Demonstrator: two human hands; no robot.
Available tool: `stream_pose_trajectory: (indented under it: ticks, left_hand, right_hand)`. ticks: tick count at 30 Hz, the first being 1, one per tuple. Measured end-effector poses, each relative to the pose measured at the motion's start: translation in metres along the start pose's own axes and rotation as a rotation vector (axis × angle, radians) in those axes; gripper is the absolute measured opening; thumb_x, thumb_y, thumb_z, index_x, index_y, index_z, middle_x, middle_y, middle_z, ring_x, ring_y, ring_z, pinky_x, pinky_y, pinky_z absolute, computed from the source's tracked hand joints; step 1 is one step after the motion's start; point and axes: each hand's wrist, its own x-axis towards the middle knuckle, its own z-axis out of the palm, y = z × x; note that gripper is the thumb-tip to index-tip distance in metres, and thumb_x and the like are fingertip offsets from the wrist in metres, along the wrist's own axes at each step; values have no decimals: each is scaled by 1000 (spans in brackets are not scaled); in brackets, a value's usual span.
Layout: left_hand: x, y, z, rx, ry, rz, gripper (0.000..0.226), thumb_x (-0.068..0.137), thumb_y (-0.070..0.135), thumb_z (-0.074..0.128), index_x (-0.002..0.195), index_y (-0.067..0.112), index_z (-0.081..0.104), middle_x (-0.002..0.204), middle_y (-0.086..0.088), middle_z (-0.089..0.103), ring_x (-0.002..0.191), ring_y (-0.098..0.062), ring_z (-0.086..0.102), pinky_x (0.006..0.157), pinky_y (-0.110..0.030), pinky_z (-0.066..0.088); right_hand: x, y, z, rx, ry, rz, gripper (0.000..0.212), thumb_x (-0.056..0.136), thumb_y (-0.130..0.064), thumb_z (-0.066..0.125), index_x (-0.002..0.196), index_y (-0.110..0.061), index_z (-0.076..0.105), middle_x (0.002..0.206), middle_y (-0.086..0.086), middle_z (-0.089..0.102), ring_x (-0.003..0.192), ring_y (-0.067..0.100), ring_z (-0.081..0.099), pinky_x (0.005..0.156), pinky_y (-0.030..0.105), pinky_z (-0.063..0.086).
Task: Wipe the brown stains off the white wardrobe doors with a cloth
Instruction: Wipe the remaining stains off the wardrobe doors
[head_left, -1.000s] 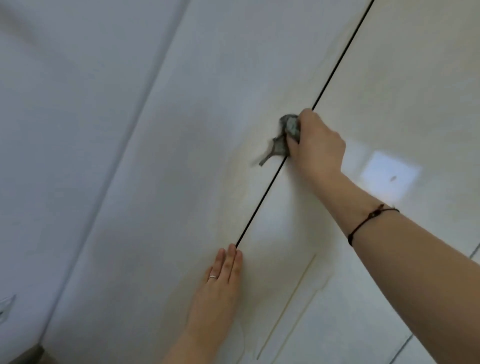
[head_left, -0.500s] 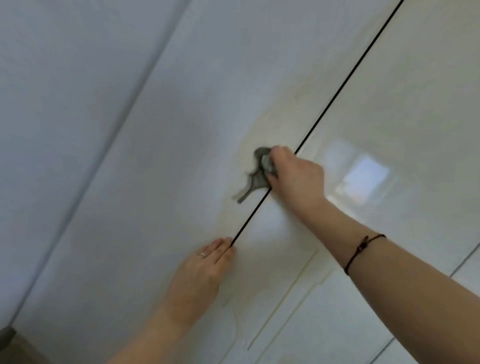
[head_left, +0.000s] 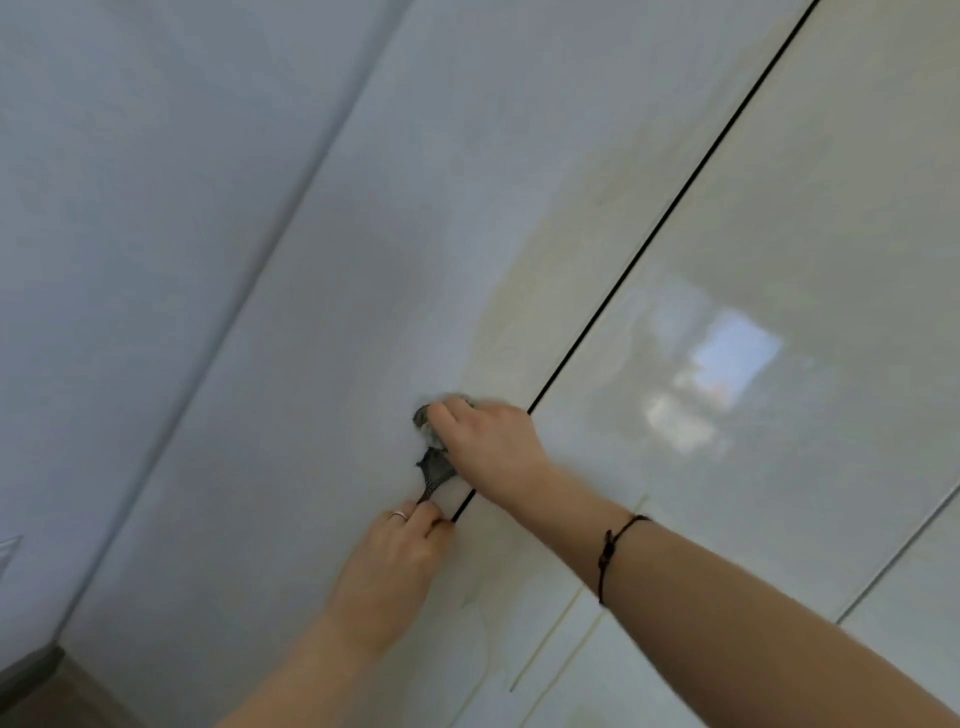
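R hand is gripping grey cloth, pressing it on white wardrobe door by brownish stain; L hand is resting loose on door, holding nothing.

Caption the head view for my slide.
Right hand presses a grey cloth on the white wardrobe door; left hand rests below.
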Motion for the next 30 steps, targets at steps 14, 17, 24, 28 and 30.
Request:
stream_pose_trajectory:
  ticks: [14, 17, 24, 28, 30]
  left_hand:
    - [-5, -12, -6, 141, -256, -58, 34, 45, 5, 86, 66, 23, 66, 69, 2, 60, 58, -18, 60, 49, -27, 48]
    - [-5, -17, -12, 180, -353, -109, 26, 73, 5, 67, 93, 21, 71, 92, -3, 65, 83, -23, 65, 67, -33, 50]
    - [-6, -18, 2, 148, -369, -130, 33, 89, 4, 49, 114, 19, 63, 113, -3, 58, 104, -25, 59, 83, -37, 49]
    - [-6, -6, 10, 172, -408, -93, 26, 96, 10, 48, 118, 18, 60, 116, -3, 58, 106, -25, 60, 86, -38, 50]
    - [-8, -2, 11, 193, -430, -88, 26, 97, 11, 47, 121, 18, 56, 119, -3, 56, 110, -25, 59, 88, -38, 48]
  right_hand:
    - [23, -6, 4, 138, -171, 187, 36, 86, -45, 62, 116, -24, 61, 104, 2, 64, 97, 27, 63, 68, 36, 49]
    - [-17, -45, 8, 117, -295, -14, 20, 78, -32, 73, 95, -25, 67, 86, -5, 64, 76, 20, 66, 55, 29, 48]
    - [-13, 116, -57, -27, 180, 475, 22, 81, -24, 69, 96, -17, 55, 89, 5, 61, 70, 33, 59, 50, 31, 39]
    - [-27, 135, -57, -9, 279, 745, 27, 81, -23, 62, 92, -23, 37, 86, 0, 56, 58, 29, 45, 47, 26, 24]
    - [-48, 91, -34, 33, 209, 660, 30, 80, -23, 70, 92, -21, 43, 86, 4, 59, 56, 31, 53, 45, 27, 31]
